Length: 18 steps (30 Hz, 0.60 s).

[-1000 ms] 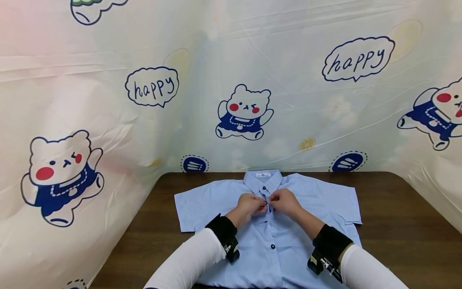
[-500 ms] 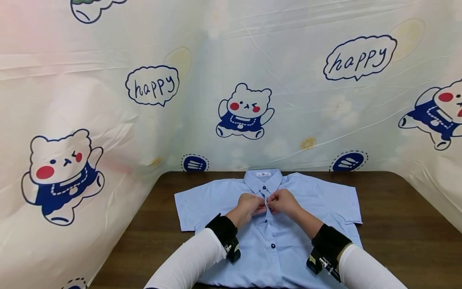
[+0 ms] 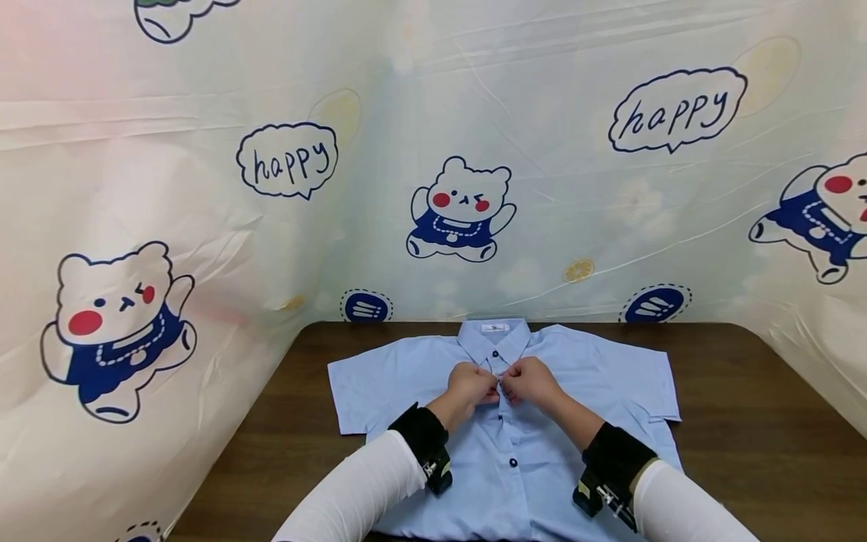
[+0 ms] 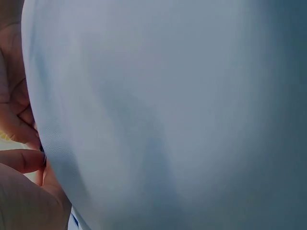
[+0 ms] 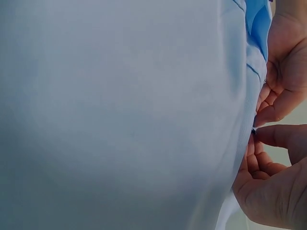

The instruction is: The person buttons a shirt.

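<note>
A light blue short-sleeved shirt (image 3: 596,376) lies face up on the dark wooden table (image 3: 745,421), collar toward the far edge. My left hand (image 3: 472,385) and right hand (image 3: 527,380) meet at the shirt's front placket just below the collar, and each pinches the fabric edge there. Dark buttons show at the collar and lower on the front (image 3: 512,462). Close up, the left wrist view is filled by blue cloth (image 4: 182,115) with fingertips (image 4: 24,160) pinching at its left edge. In the right wrist view, fingers (image 5: 278,136) pinch the cloth (image 5: 120,115) edge at the right.
A plastic backdrop (image 3: 433,150) printed with cartoon bears and "happy" bubbles surrounds the table at the back and both sides. Bare table shows left (image 3: 298,421) and right of the shirt. Black wrist bands (image 3: 423,433) sit over white sleeves.
Both hands have stayed at the placket below the collar, with only slight finger shifts; the shirt has not moved.
</note>
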Tool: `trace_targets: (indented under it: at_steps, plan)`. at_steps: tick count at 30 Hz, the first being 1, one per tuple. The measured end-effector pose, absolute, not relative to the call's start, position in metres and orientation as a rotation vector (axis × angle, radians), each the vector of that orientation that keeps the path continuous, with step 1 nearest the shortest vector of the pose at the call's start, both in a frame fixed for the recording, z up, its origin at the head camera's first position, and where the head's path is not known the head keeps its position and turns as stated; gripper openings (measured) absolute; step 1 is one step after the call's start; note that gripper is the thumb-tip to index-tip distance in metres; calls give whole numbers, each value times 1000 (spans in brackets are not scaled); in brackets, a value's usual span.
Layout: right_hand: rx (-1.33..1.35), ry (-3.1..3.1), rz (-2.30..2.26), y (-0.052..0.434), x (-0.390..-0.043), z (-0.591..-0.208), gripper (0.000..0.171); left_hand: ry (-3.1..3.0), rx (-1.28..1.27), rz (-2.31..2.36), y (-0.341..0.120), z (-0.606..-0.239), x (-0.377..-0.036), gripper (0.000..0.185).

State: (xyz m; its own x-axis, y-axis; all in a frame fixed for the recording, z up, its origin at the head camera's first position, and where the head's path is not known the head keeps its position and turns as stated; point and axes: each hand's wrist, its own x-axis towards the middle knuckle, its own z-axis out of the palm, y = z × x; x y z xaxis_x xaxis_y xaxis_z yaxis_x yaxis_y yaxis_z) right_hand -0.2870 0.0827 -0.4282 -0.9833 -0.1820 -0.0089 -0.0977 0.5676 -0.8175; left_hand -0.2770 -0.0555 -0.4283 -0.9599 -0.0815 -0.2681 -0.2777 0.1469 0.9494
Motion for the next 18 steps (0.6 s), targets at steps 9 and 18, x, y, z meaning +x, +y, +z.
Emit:
trace_targets:
  at_steps: [9,18]
  plan:
    - [-218,2698,-1397,81,-288,-428,23,2337,-277,1882,-56,-432,-279,11]
    - [-123,2584,-1446,82,-289,-427,25,2379,-216,1859,-57,-432,-277,10]
